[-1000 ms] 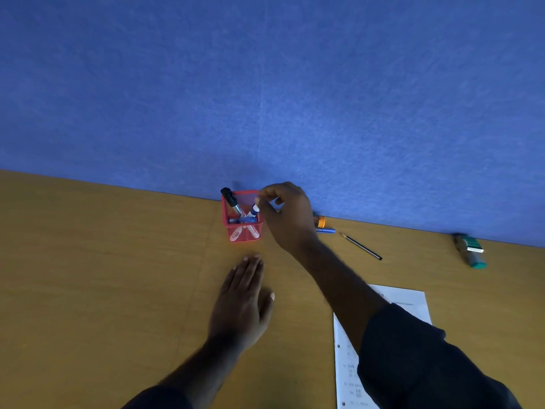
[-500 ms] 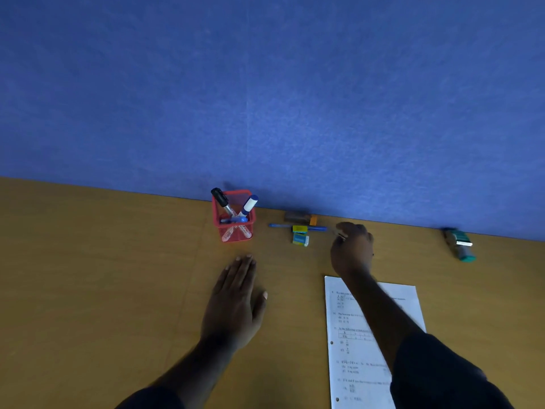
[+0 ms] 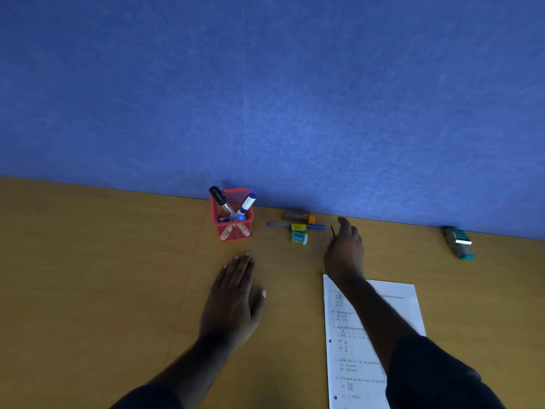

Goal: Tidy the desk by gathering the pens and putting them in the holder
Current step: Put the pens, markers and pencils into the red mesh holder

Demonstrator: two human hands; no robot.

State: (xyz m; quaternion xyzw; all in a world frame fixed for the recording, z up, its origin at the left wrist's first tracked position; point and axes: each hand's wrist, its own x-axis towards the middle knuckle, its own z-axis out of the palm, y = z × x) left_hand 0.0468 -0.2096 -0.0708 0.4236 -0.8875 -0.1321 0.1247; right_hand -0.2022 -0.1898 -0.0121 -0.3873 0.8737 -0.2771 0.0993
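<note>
A red mesh holder (image 3: pixel 231 228) stands against the blue wall with a black marker (image 3: pixel 218 198), a white and blue marker (image 3: pixel 248 202) and a blue pen inside. To its right a blue pen (image 3: pixel 277 224) lies on the desk. My right hand (image 3: pixel 345 252) is further right, its fingers curled over a dark pencil (image 3: pixel 332 230); only a short end of the pencil shows at the hand's left side. My left hand (image 3: pixel 233 293) lies flat, palm down, on the desk in front of the holder and holds nothing.
A yellow eraser (image 3: pixel 298 228) sits on the blue pen, a blue eraser (image 3: pixel 299 238) is just in front, and a brown and orange item (image 3: pixel 298 216) lies by the wall. A printed sheet (image 3: pixel 362 343) lies under my right forearm. A green and grey object (image 3: pixel 458 242) is far right.
My right hand left the white and blue marker in the holder, moved right along the wall and closed over the pencil. My left hand stayed flat on the desk.
</note>
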